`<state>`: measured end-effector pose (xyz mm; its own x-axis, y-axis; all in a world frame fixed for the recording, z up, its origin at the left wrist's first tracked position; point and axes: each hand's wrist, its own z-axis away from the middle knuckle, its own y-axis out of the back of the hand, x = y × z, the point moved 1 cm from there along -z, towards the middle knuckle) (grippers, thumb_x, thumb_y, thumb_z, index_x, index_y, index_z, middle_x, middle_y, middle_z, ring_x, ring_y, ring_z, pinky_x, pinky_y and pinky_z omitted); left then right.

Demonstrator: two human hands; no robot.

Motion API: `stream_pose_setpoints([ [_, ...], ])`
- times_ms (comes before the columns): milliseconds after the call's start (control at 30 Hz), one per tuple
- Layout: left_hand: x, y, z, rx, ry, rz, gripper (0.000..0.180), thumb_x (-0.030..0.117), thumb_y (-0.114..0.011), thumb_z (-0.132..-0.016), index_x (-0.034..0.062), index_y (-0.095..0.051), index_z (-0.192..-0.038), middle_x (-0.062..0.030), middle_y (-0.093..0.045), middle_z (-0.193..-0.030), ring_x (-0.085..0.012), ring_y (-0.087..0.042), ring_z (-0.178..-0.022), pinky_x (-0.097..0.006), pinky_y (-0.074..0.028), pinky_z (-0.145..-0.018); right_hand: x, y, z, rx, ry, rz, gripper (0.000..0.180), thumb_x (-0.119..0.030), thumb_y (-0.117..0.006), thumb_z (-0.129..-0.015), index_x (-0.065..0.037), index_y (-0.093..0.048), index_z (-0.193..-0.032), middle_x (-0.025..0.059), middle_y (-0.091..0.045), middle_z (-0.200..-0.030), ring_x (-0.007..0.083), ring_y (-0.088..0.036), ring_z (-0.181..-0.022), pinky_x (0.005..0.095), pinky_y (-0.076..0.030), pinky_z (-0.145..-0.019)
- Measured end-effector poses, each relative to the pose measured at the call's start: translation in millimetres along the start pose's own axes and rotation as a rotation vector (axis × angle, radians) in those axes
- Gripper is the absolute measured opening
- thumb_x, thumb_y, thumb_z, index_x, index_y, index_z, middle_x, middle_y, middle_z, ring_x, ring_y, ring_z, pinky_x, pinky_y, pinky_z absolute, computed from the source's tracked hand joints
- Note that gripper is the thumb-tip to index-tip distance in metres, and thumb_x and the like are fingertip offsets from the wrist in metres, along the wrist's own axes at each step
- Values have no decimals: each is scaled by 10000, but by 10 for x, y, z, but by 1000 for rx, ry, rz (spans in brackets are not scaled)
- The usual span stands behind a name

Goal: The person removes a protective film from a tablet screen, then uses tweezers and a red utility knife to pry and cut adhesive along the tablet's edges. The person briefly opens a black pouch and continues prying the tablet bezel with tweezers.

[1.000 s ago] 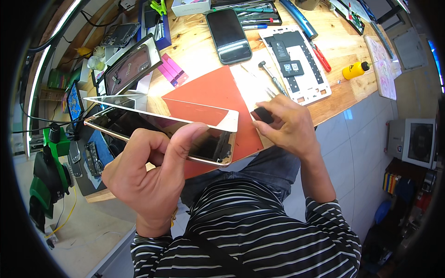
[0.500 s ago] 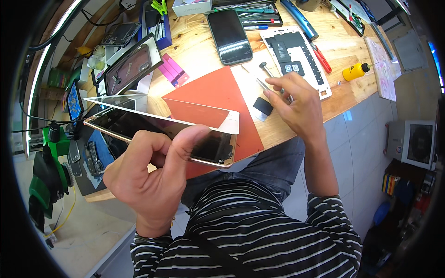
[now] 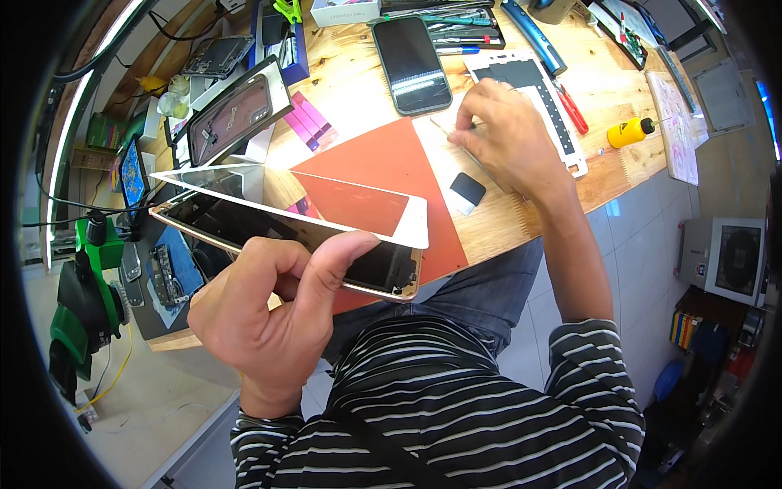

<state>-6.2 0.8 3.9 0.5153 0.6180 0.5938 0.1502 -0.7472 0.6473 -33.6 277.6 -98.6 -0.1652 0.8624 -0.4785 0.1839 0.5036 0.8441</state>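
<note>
My left hand [image 3: 273,306] is closed around the near long edge of a gold-edged tablet [image 3: 383,273], its thumb bent along the gap. A white-bordered glass panel [image 3: 417,224] stands tilted up from the tablet, joined or resting at the far left end. Over the table at the right, my right hand [image 3: 509,134] has its fingers bent and its thumb and forefinger together at a slim metal tool [image 3: 441,126]; only the tool's tip shows clearly. Beside that hand lies a small black pad [image 3: 467,190]. An orange mat [image 3: 383,163] lies beneath the tablet.
A black phone [image 3: 413,65] lies beyond the mat. Past my right hand are a white tablet frame [image 3: 577,161], red-handled pliers [image 3: 573,106] and a yellow bottle [image 3: 627,133]. Several pens and tools fill a tray [image 3: 498,41]. A boxed phone case [image 3: 232,118] leans at the left.
My right hand has moved farther out over the white frame, and its fingers have closed on the slim tool. My left hand still holds the tablet, nearly unmoved.
</note>
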Motion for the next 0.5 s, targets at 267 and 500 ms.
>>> stream_pose_setpoints([
  [267,48,14,-48,-28,-29,-64,380,158,-955,-739,60,-601,-644,-7,-532,-502,-73,-464,-430,-226,-328,-425,-192,159,590,343,-165,-851,244,89,-736,-884,40,-602,-1081,88,-698,-901,101,-677,-779,223,-556,-652],
  [500,50,16,-41,-25,-46,-62,365,141,-955,-739,42,-609,-676,-23,-561,-526,-81,-485,-443,-226,-347,-436,-282,48,1028,223,-141,-620,110,49,-783,-805,27,-737,-903,123,-754,-840,186,-761,-834,273,-572,-728],
])
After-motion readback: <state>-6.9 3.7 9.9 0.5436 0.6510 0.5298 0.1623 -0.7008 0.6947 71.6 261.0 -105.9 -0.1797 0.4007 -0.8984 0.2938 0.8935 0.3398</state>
